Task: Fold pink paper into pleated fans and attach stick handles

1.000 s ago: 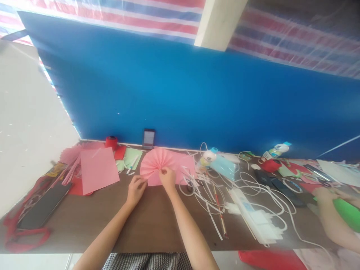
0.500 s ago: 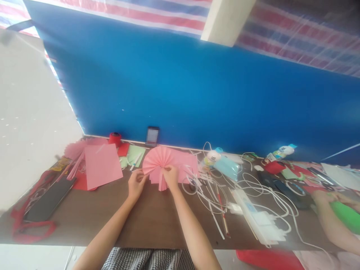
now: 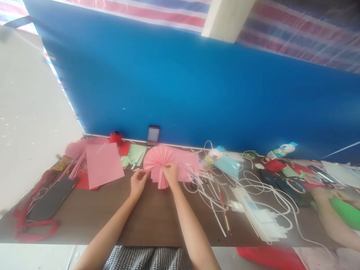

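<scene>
Fan (image 3: 157, 154), pink and pleated, lies on the table (image 3: 153, 221) in front of the person, its folds spread from about 8 o'clock through 12, with a bundle (image 3: 162, 182) of narrow folds at 6. The left hand (image 3: 138, 183) pinches its edge at 8 o'clock between thumb and finger. The right hand (image 3: 171, 174), at 5 o'clock, grasps the folds by the middle. Pink sheets (image 3: 189, 165) lie partly under the fan, jutting out toward 3 o'clock. From the fan, another sheet (image 3: 104, 167) lies at 9 o'clock, a phone (image 3: 153, 134) leans on the blue board (image 3: 168, 82) near 12, a bottle (image 3: 214, 154) is at 3, and strips (image 3: 215, 213) and a power strip (image 3: 257, 215) are around 4.
</scene>
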Tool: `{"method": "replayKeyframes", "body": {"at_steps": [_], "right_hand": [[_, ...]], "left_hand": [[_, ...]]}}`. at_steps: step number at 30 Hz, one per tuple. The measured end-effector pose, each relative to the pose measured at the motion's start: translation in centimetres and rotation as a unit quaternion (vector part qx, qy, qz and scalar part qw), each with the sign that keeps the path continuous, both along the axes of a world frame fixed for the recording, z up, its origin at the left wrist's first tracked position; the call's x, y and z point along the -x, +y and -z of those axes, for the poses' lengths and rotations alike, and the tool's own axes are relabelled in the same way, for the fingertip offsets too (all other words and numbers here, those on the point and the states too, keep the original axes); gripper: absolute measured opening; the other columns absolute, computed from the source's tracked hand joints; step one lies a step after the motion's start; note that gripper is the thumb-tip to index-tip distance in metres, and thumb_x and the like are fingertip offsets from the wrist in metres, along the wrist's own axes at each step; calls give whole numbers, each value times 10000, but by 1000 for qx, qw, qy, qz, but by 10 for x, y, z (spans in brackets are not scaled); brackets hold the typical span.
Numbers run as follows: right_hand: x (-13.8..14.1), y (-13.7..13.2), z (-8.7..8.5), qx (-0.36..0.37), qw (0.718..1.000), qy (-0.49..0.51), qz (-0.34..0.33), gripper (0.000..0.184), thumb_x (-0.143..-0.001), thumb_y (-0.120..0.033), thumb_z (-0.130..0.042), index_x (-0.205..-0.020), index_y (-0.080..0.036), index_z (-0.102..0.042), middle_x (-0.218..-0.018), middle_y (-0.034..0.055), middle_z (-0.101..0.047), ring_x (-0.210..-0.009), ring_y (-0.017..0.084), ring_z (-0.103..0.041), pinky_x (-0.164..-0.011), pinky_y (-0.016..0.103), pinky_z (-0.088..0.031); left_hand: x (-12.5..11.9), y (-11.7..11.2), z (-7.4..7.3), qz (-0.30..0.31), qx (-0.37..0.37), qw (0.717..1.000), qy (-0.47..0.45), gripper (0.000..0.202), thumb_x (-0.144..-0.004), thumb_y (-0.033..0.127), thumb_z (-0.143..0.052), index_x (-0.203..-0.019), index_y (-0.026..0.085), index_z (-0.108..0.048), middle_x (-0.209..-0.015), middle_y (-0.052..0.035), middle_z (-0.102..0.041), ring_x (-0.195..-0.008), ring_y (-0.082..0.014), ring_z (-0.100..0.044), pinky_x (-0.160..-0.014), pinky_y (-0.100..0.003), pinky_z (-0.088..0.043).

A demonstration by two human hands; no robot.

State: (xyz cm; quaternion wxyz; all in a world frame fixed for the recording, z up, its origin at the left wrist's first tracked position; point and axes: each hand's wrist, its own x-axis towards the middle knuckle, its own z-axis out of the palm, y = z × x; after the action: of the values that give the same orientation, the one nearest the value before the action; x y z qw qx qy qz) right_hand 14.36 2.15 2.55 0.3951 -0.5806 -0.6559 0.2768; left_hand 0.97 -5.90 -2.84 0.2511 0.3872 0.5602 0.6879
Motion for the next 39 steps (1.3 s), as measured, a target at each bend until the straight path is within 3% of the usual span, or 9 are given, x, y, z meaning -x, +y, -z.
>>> {"method": "replayKeyframes", "body": {"at_steps": [9, 17, 24, 28, 34, 39], "right_hand": [[0, -2, 5, 3, 998, -57, -30, 132, -626, -226, -560, -501, -192, -589, -518, -8, -625, -523, 145, -566, -506, 229, -388], [0, -6, 1, 13, 996, -81, -40, 99, -600, -144, -564, -522, -191, -601, -567, 3, -653, -563, 160, -600, -543, 241, -412], [-2, -9, 1, 17, 996, -73, -44, 98, -625, -178, -551, -549, -185, -612, -616, 20, -674, -589, 167, -612, -536, 239, -415], [-3, -11, 1, 20, 997, -67, -46, 97, -623, -176, -551, -548, -182, -612, -610, 17, -673, -588, 164, -611, -534, 237, -414], [-5, -11, -4, 21, 997, -64, -43, 94, -614, -153, -547, -571, -179, -627, -615, 21, -676, -612, 168, -622, -573, 242, -425], [-9, -8, -5, 21, 997, -63, -33, 101, -598, -141, -547, -573, -172, -639, -603, 23, -673, -611, 166, -620, -594, 240, -431]], "left_hand": [[8, 3, 3, -12, 2, 1000, -3, 222, -674, 344, -658, -798, 161, -678, -971, -91, -631, -916, -207, -608, -828, -368, -508], [11, 2, 0, 4, 36, 999, -26, 274, -659, 371, -674, -822, 151, -683, -935, -91, -668, -908, -213, -619, -872, -370, -479], [12, 3, 5, 24, 18, 998, -51, 260, -671, 349, -666, -817, 154, -575, -891, -68, -646, -783, -160, -643, -746, -314, -518], [14, 3, 7, 20, 15, 1000, -14, 204, -694, 347, -642, -687, 152, -582, -1007, -90, -609, -903, -182, -615, -812, -330, -493], [13, 2, 3, 75, 34, 995, 55, 266, -682, 344, -654, -888, 178, -682, -901, -68, -633, -826, -183, -624, -735, -312, -516], [10, -2, -2, 71, 26, 988, 132, 199, -726, 339, -616, -846, 206, -701, -834, -43, -603, -771, -155, -590, -698, -282, -493]]}}
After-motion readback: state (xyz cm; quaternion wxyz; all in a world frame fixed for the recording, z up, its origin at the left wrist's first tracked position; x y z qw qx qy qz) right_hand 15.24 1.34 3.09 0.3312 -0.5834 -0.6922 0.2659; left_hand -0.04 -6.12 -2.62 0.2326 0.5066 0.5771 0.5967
